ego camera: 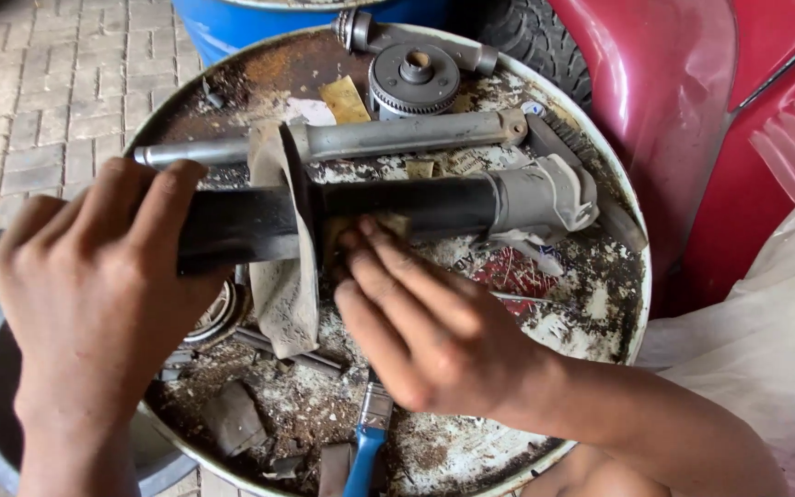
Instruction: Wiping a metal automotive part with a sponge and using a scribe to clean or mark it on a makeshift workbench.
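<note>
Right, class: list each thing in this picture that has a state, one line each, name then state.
left hand: fingers wrapped around the black tube, gripping it
right hand: fingertips pressing a sandpaper scrap against the tube
black tube: lying level, held above the drum
drum lid: rusty, littered with debris
brush: lying flat, untouched
gear: resting flat

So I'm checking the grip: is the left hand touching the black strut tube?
Touching. The head view shows the left hand wrapped over the black strut tube, its fingers curled across the top with no gap.
</note>
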